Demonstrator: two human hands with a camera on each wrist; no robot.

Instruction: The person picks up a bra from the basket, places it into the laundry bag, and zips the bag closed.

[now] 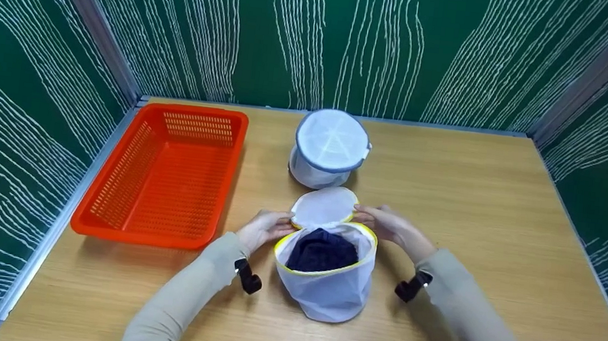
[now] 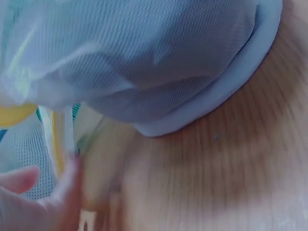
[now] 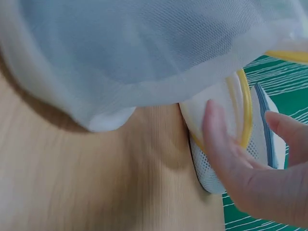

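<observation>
A white mesh laundry bag [image 1: 319,296] with yellow zipper trim stands open on the table, dark navy cloth [image 1: 322,251] inside it. Its round lid [image 1: 325,206] is folded back on the far side. At the lid's left edge, my left hand [image 1: 265,228] pinches the rim between thumb and fingers. My right hand [image 1: 388,227] holds the opposite edge the same way. In the right wrist view, the yellow-edged lid [image 3: 233,108] lies between the spread thumb and fingers. The left wrist view shows the bag's mesh side [image 2: 159,57] close up, with blurred fingers [image 2: 70,180] below.
Behind the lid stands a second mesh laundry bag [image 1: 332,139] with blue-grey trim, its top closed. An orange plastic basket [image 1: 161,240] sits to the left. Green walls with white wavy lines border the wooden table [image 1: 481,200] at the back and sides.
</observation>
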